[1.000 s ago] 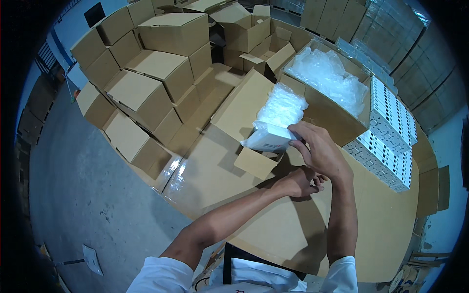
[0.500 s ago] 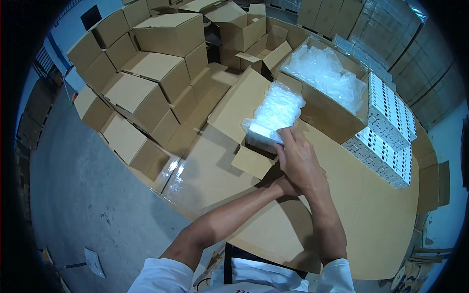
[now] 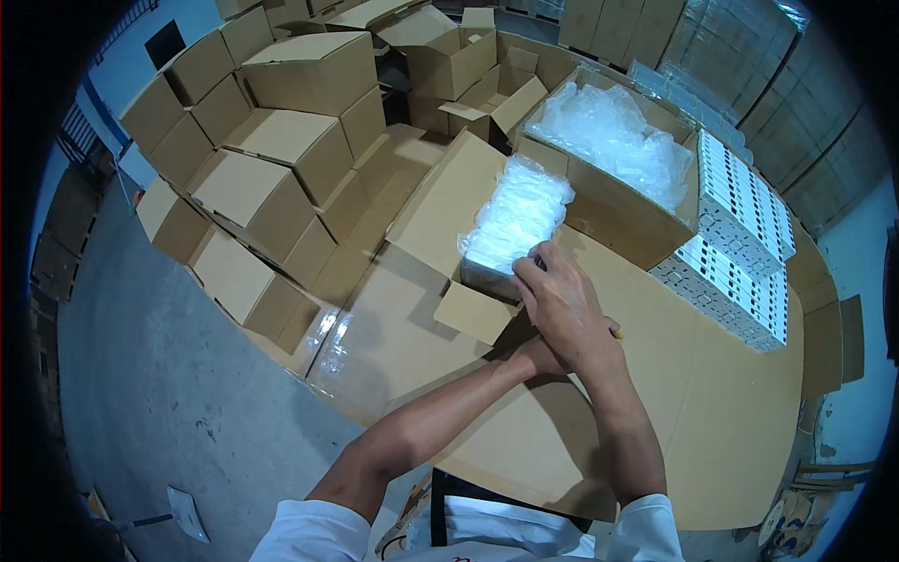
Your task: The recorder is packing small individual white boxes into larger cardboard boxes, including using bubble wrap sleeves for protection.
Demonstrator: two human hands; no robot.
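A clear plastic bag [image 3: 520, 217] full of small white pieces lies in a small open cardboard box [image 3: 448, 201] on the cardboard-covered table [image 3: 712, 412]. My right hand [image 3: 564, 302] rests at the bag's near end, with its fingers curled down on the plastic. My left hand [image 3: 536, 356] is tucked under the right hand by the box's near wall. Most of it is hidden, so its grip does not show. One of the box's flaps [image 3: 476, 312] sticks out just left of my hands.
A large open carton [image 3: 599, 211] of clear bags stands behind the small box. White trays with rows of compartments [image 3: 740, 244] are stacked at the right. Many closed cardboard boxes [image 3: 281, 140] are piled at the left and back. A grey concrete floor [image 3: 140, 393] lies at the left.
The bag, held up and tilted a second ago, has come down into the small box. My right hand followed it down and now covers my left hand.
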